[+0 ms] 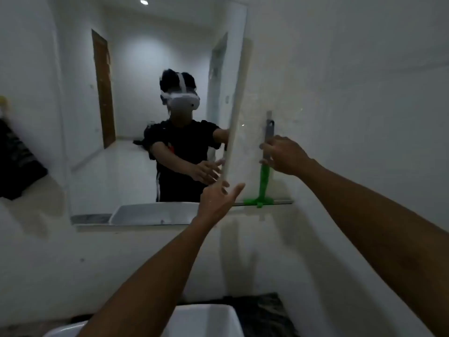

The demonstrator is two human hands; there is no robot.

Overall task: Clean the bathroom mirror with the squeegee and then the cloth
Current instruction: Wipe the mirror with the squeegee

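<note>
While no writing can be read anywhere, the mirror (136,117) fills the wall above the white sink (206,319). Both arms reach forward: the right hand (284,155) is closed around the grey upper handle of the green squeegee (263,183), which hangs blade-down just right of the mirror. Lower, the left hand (218,200) is spread open, fingers touching the mirror's right edge.
</note>
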